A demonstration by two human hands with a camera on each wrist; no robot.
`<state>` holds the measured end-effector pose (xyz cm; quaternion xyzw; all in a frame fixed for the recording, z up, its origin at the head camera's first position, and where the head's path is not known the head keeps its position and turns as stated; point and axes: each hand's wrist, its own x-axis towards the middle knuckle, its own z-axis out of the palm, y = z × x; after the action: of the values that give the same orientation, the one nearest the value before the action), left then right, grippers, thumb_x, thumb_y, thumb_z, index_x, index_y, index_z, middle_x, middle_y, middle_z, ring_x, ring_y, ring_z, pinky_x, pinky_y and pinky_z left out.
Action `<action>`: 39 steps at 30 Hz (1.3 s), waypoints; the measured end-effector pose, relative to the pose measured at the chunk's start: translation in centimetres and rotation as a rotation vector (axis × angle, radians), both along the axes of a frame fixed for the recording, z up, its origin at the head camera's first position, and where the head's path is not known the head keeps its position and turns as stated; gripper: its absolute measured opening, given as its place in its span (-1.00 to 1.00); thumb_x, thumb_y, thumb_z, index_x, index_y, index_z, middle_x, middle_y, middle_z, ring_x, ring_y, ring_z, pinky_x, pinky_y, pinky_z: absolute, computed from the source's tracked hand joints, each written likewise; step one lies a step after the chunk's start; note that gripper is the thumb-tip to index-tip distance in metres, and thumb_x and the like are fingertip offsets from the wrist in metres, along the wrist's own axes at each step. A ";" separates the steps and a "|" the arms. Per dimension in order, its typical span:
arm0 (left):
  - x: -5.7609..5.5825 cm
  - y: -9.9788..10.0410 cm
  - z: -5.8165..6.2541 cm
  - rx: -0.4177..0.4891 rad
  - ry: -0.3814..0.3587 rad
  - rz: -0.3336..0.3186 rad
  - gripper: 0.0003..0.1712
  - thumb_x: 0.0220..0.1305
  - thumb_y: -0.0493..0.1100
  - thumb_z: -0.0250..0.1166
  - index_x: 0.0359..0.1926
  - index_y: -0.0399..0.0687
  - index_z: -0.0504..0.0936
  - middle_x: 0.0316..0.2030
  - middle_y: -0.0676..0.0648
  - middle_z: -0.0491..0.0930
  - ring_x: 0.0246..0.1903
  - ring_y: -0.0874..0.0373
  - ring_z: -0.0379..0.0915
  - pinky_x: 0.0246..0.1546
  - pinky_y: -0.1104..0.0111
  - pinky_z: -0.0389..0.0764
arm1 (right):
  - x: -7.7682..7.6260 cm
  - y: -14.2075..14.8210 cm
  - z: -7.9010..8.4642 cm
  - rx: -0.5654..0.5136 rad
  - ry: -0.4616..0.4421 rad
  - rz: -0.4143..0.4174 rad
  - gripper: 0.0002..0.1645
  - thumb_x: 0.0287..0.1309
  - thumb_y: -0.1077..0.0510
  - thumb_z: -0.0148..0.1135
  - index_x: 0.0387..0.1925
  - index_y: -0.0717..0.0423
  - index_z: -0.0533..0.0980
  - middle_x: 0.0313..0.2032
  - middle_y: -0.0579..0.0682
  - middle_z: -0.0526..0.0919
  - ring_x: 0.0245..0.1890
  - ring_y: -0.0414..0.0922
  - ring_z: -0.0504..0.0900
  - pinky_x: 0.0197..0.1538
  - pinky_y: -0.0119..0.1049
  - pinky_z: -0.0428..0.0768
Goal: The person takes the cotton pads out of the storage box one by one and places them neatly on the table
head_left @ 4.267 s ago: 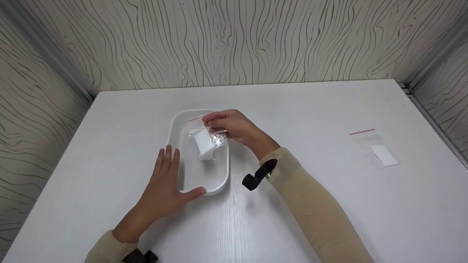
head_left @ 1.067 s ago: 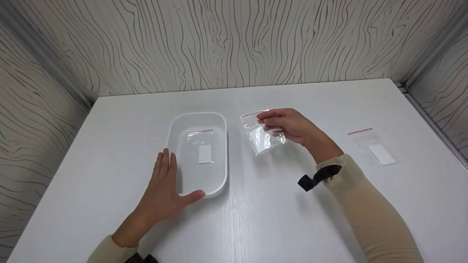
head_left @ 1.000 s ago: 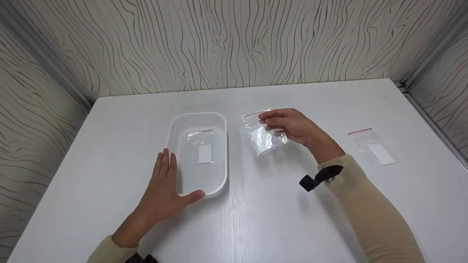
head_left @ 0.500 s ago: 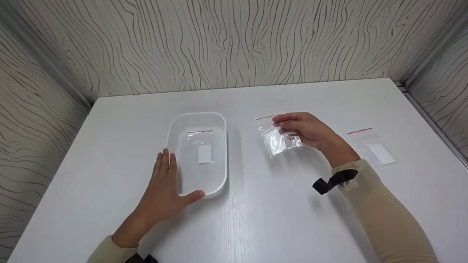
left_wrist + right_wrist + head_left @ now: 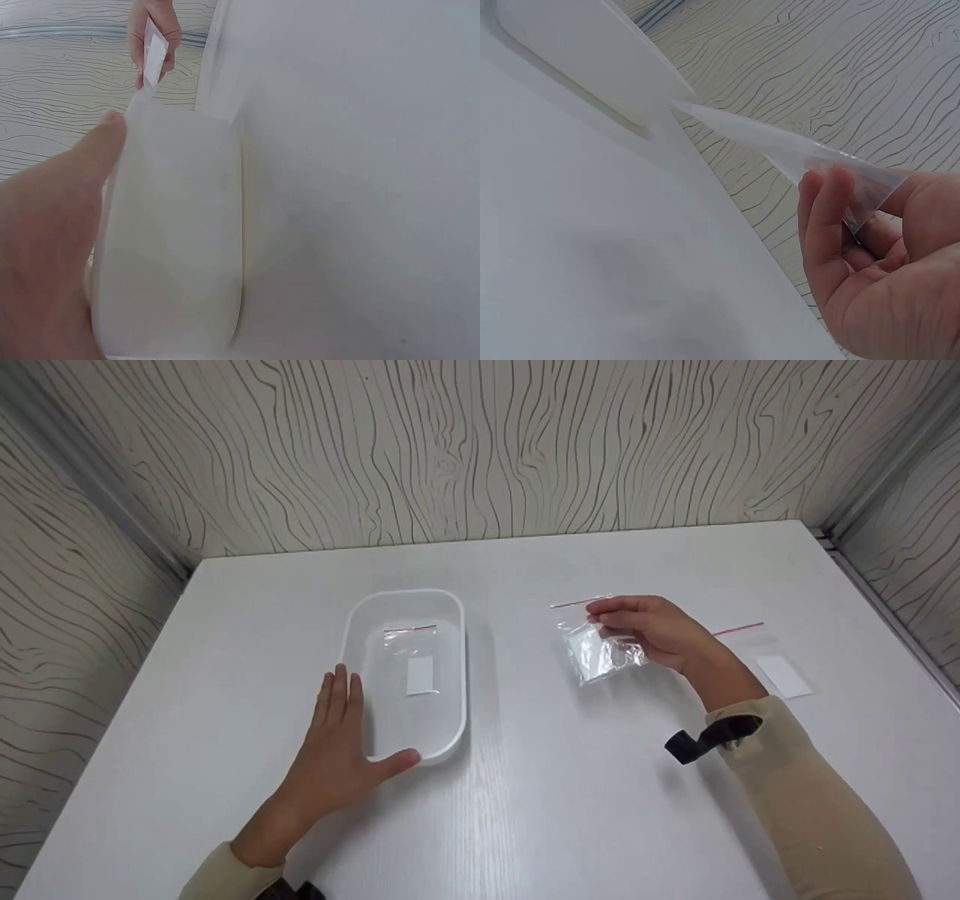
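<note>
My right hand (image 5: 660,634) pinches a clear zip bag (image 5: 596,656) with a white card inside and a thin red line along its top. Held above the table, the bag hangs right of the white tray (image 5: 460,682). In the right wrist view its clear film (image 5: 757,135) stretches out from the fingers. My left hand (image 5: 334,754) lies against the tray's near left corner, fingers straight along the side and thumb on the front rim. Inside the tray lies another zip bag (image 5: 420,675) with a white card. The left wrist view shows the tray's outer wall (image 5: 176,232) beside the thumb.
A third zip bag (image 5: 784,675) with a white card lies at the right of the white table (image 5: 525,810), partly behind my right wrist. Wood-patterned panels (image 5: 480,450) stand at the back and on both sides.
My right hand has lifted one zip bag out over the tray's right side and carried it further right. Another bag stays in the tray. The left hand has stayed at the tray.
</note>
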<state>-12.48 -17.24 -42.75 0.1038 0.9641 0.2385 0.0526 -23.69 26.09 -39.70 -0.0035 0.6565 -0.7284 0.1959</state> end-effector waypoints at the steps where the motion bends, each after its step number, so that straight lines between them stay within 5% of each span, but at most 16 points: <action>1: 0.0 0.0 0.0 -0.001 0.001 -0.001 0.55 0.03 0.63 0.28 0.58 -0.39 -0.19 0.60 -0.29 -0.40 0.57 -0.23 -0.57 0.49 -0.11 -0.06 | 0.1 0.2 -0.1 -0.004 -0.003 -0.004 -0.70 0.35 0.40 0.21 -0.18 0.01 0.75 -0.16 -0.08 0.76 -0.25 -0.24 0.72 -0.11 -0.47 0.63; 39: 0.0 0.1 0.2 0.001 -0.004 0.001 0.52 0.05 0.59 0.30 0.58 -0.39 -0.19 0.60 -0.30 -0.41 0.57 -0.24 -0.57 0.49 -0.12 -0.05 | 1.6 8.1 -2.4 0.047 -0.058 -0.090 -0.73 0.35 0.36 0.25 -0.17 -0.02 0.76 -0.19 -0.13 0.76 -0.28 -0.29 0.70 -0.13 -0.48 0.64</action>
<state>-12.44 -17.16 -42.56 0.1030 0.9639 0.2393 0.0545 -22.09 34.23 -42.07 0.0520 0.6671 -0.7206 0.1819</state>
